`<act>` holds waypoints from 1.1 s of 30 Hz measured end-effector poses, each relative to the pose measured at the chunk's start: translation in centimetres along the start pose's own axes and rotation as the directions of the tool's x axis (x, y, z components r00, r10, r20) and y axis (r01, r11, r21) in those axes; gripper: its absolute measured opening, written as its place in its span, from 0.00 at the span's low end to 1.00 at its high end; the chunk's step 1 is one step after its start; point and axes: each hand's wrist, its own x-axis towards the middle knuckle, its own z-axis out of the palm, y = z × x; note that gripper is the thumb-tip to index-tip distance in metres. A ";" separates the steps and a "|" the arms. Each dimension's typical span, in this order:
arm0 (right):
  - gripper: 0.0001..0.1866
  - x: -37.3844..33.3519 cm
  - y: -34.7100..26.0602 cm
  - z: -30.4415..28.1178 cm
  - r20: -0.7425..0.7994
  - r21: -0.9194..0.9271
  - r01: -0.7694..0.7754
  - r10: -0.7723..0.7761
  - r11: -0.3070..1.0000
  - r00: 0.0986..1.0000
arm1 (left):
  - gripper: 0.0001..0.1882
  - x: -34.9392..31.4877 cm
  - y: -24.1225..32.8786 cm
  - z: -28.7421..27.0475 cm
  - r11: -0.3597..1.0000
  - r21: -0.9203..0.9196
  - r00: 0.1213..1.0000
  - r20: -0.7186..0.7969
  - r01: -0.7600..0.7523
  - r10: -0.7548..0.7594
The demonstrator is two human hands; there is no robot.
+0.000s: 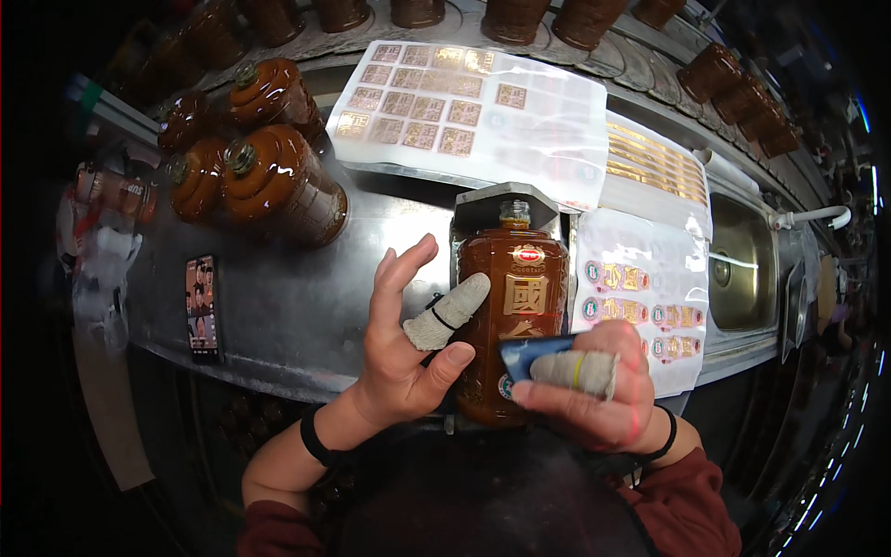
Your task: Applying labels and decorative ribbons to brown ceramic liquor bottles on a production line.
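Note:
A brown glazed bottle (478, 269) with a clear glass neck lies on its back in a metal holder (471, 198) in front of me, its neck pointing away. Gold labels and a red-and-gold emblem sit on its front face. My left hand (404, 339) is open at the bottle's left side, its cloth-wrapped finger resting against the glaze. My right hand (594, 385) grips a flat blue scraper (524, 353) over the lower part of the bottle, next to a small round sticker. A cloth wrap covers one finger of that hand too. The scraper hides part of the lower gold label.
Several brown bottles (283, 190) stand at the left on the metal table (278, 297), near a phone (201, 306). Label sheets (548, 111) lie at the back, others (631, 251) at the right. Beyond them are a sink (742, 278) and a conveyor (640, 84) carrying bottles.

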 end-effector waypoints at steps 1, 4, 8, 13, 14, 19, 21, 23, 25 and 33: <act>0.16 -0.6 -0.3 0.0 0.013 0.022 0.041 -0.041 0.999 0.999 | 0.26 0.0 -0.1 0.0 1.000 0.000 1.000 -0.004 0.001 -0.001; 0.18 -0.3 -1.0 -0.5 0.049 0.123 0.029 -0.035 0.992 0.998 | 0.26 -0.4 0.0 0.0 1.000 -0.007 1.000 0.004 0.002 -0.002; 0.19 1.8 -0.5 0.4 -0.042 -0.111 0.022 -0.027 0.994 0.999 | 0.26 -1.2 0.4 0.4 0.995 -0.091 0.996 -0.079 0.037 -0.044; 0.13 0.0 -1.7 1.9 0.004 0.054 0.160 -0.160 0.986 0.987 | 0.25 -1.6 0.1 0.2 0.999 -0.052 0.997 -0.078 0.009 -0.013; 0.15 0.2 -1.6 1.5 0.028 0.115 0.134 -0.138 0.984 0.990 | 0.25 -1.6 0.1 0.2 0.996 -0.082 0.995 -0.100 0.018 -0.027; 0.22 0.2 -1.0 0.0 -0.033 -0.118 -0.010 0.006 0.993 0.999 | 0.25 -1.6 0.8 0.1 0.998 -0.069 0.998 -0.068 0.014 -0.019; 0.19 -1.4 -1.2 0.3 0.001 -0.007 -0.030 0.030 1.000 1.000 | 0.25 -1.7 0.9 0.0 1.000 -0.018 1.000 -0.023 0.003 -0.003; 0.16 -0.8 -1.5 0.1 0.073 0.147 -0.060 0.050 0.987 0.996 | 0.25 -1.8 0.4 0.1 1.000 -0.005 1.000 -0.012 0.006 -0.006; 0.14 -1.2 -2.0 0.7 -0.108 0.208 -0.337 0.364 0.918 0.925 | 0.26 -1.9 0.5 0.2 0.999 -0.038 0.999 -0.033 0.025 -0.027; 0.13 -3.5 0.0 1.4 -0.270 0.462 -0.511 0.664 0.724 0.697 | 0.33 -0.6 1.2 0.0 0.965 0.227 0.980 0.179 -0.130 0.089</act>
